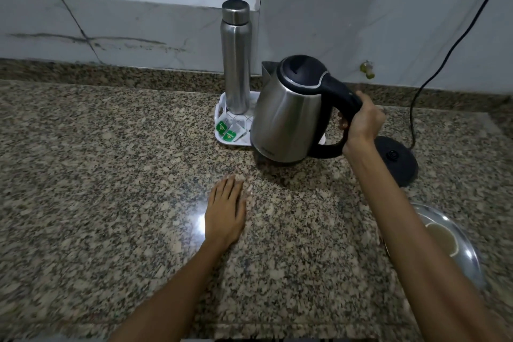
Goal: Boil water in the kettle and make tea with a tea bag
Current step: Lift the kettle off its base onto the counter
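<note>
Right hand (361, 122) is wrapped round the black handle of the kettle (288, 116), fingers curled through the loop, and I see the kettle tilted, spout end leaning away to the left. It's a brushed steel body with a black lid, shut, and a black handle down the right side. Its lower edge looks to be at the counter (111, 175), though I can't tell if it touches. Left hand (226, 214) lies flat and open on the stone, fingers straight, just in front of the kettle. Off to the right of my gripping hand sits the black base (399, 161), its cord (449, 50) running up the wall. Behind the kettle, a white tray (222, 140) carries a steel bottle (236, 58), upright, and green-tagged tea bags (230, 130). At lower right, a steel plate (466, 247).
</note>
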`<state>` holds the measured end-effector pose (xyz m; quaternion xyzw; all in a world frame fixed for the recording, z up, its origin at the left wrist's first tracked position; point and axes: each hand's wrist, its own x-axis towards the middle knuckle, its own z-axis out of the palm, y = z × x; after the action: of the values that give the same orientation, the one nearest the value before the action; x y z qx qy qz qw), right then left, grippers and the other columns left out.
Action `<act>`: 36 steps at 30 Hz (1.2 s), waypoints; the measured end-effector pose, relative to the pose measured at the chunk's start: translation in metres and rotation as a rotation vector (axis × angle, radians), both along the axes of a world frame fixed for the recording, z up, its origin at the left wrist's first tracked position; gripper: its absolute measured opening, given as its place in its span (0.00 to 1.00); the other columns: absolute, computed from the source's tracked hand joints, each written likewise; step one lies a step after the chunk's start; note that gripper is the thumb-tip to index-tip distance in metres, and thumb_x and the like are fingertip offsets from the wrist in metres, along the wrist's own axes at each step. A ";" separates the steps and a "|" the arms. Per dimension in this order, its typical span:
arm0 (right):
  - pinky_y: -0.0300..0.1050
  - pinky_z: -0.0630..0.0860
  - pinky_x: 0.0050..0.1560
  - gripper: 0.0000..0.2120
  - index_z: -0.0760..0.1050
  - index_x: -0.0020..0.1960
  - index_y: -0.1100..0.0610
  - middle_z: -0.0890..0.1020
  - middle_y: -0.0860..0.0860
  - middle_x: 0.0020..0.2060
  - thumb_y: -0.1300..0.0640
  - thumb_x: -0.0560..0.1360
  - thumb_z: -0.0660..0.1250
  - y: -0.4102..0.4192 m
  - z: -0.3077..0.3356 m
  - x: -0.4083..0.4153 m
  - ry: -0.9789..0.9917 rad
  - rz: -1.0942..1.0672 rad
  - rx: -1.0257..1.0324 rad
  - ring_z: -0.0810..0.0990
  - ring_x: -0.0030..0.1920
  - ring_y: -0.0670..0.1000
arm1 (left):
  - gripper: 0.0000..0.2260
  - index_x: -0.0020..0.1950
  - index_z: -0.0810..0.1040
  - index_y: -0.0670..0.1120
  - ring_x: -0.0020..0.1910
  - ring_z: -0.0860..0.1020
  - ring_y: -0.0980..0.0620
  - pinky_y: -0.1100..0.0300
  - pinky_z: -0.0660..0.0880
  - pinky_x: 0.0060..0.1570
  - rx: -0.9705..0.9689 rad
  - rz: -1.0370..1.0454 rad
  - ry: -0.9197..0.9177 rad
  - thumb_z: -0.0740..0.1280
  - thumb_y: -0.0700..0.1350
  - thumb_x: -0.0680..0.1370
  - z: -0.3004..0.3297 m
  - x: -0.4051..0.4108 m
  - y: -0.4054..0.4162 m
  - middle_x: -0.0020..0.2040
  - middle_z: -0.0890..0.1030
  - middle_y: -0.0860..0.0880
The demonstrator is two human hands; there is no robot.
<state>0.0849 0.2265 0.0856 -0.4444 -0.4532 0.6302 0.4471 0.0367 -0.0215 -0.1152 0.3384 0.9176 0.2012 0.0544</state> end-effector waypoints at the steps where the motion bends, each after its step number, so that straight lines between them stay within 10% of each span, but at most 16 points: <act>1: 0.42 0.70 0.30 0.11 0.74 0.33 0.54 0.77 0.49 0.27 0.56 0.73 0.67 -0.008 0.001 0.006 0.012 0.014 -0.005 0.75 0.26 0.47 | 0.23 0.77 0.55 0.49 0.77 0.48 0.53 0.59 0.38 0.73 -0.009 0.011 0.005 0.47 0.53 0.83 0.000 0.002 -0.008 0.78 0.53 0.50; 30: 0.41 0.69 0.28 0.17 0.75 0.31 0.60 0.75 0.49 0.20 0.56 0.77 0.63 -0.102 -0.046 0.081 -0.283 0.535 0.081 0.72 0.22 0.47 | 0.25 0.78 0.50 0.48 0.77 0.47 0.52 0.52 0.44 0.76 -0.045 0.060 0.036 0.45 0.53 0.81 -0.002 0.049 -0.131 0.78 0.52 0.49; 36: 0.38 0.76 0.42 0.20 0.83 0.46 0.52 0.84 0.44 0.40 0.36 0.72 0.65 -0.126 -0.004 0.087 -0.555 0.449 0.603 0.82 0.43 0.45 | 0.26 0.78 0.51 0.49 0.77 0.46 0.53 0.54 0.43 0.75 -0.027 0.065 0.033 0.45 0.54 0.80 -0.002 0.049 -0.132 0.78 0.53 0.50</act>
<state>0.1724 0.1001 0.0818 -0.3375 -0.8036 0.4088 0.2705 0.0860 -0.1534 -0.1174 0.3109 0.9315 0.1850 0.0370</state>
